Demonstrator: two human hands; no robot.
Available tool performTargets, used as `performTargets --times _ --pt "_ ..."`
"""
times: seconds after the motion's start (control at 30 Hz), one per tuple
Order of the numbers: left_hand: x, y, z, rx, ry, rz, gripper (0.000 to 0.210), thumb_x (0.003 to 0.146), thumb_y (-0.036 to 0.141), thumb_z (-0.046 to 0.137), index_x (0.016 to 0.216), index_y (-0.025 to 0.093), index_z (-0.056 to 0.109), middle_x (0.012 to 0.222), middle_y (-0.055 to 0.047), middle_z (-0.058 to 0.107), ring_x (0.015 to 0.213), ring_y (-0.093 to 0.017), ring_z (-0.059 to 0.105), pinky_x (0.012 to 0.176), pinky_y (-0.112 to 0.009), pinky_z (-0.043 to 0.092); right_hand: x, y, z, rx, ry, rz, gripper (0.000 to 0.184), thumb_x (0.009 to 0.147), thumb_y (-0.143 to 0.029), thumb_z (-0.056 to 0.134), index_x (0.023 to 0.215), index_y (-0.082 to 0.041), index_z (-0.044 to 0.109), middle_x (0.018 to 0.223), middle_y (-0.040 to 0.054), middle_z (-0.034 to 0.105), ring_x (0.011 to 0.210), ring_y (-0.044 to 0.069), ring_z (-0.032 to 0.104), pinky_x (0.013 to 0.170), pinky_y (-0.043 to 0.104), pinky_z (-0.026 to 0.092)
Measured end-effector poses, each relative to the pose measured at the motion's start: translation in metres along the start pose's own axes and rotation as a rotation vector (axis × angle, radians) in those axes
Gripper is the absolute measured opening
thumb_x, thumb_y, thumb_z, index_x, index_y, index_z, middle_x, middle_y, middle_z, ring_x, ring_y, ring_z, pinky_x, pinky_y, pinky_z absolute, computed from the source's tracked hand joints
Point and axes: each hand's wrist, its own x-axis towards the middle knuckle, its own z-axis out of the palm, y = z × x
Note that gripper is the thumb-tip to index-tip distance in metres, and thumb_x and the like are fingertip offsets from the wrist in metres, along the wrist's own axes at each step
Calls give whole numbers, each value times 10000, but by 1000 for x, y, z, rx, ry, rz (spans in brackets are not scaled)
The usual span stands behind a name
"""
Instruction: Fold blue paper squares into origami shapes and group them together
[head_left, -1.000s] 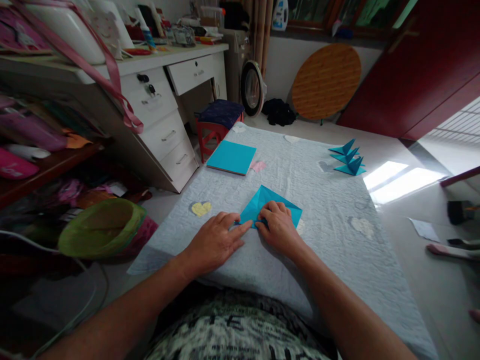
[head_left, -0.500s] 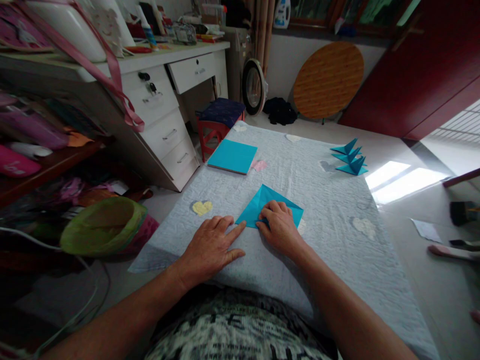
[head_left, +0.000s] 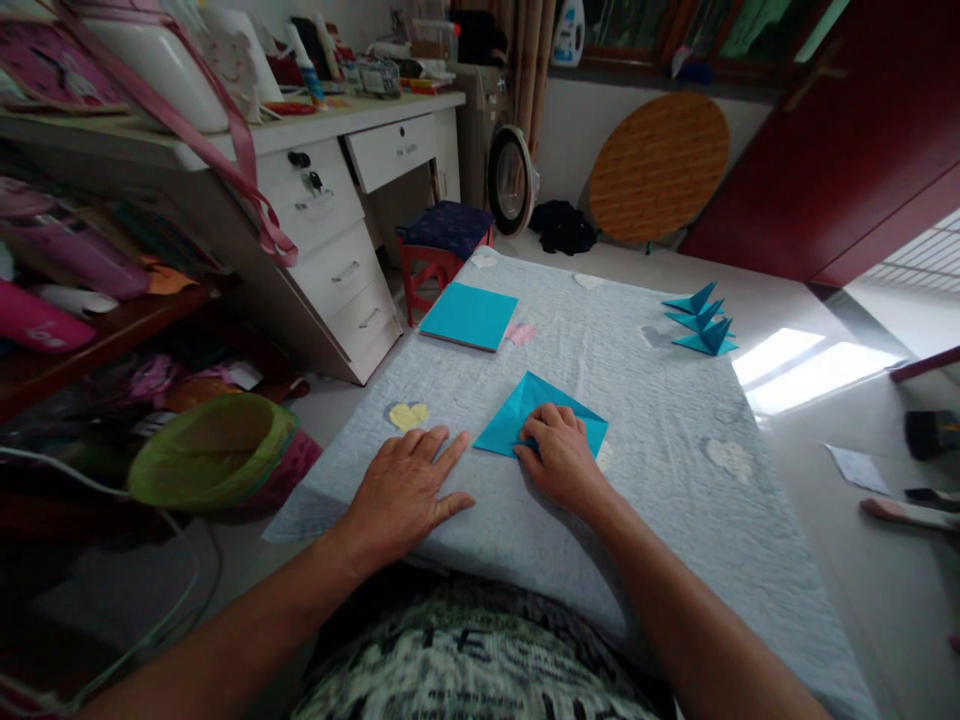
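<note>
A creased sheet of blue origami paper [head_left: 502,422] lies on the cloth-covered table in front of me. My right hand [head_left: 559,450] is on its near edge, fingers curled and pressed together over the paper; the fingertips are partly hidden. Just left of the sheet, my left hand [head_left: 409,490] rests flat on the cloth with its fingers apart, not touching the paper. Farther back on the left is a square stack of blue paper [head_left: 471,314]. Several folded blue paper pieces [head_left: 705,322] stand in a row near the right edge.
The pale tablecloth [head_left: 660,540] carries heart and cloud patches. Left of the table stand a green-lined waste bin [head_left: 214,450] and a white desk [head_left: 322,215] with drawers. A red stool [head_left: 442,245] is beyond the far left corner. A round wooden board [head_left: 660,165] leans on the wall.
My left hand has drawn back to the left, off the paper's left corner. My right hand stays on the paper in about the same place. The view has shifted slightly.
</note>
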Motion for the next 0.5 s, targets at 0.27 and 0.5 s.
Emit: performTargets --times 0.27,0.5 --pt "12 22 -4 -171 203 280 456 983 355 517 1371 116 537 1361 -138 594 1257 -272 508 1111 -433 369 -1 -1 -1 3 -7 3 67 894 -243 622 870 -197 665 1064 79 623 1034 268 504 866 404 371" --pt "20 40 10 -164 38 272 605 954 499 548 1403 98 498 1342 -138 601 1242 -285 531 1129 -432 355 -1 2 -3 7 -11 0 74 887 -260 633 891 -201 677 1077 78 624 1043 266 507 891 413 364"
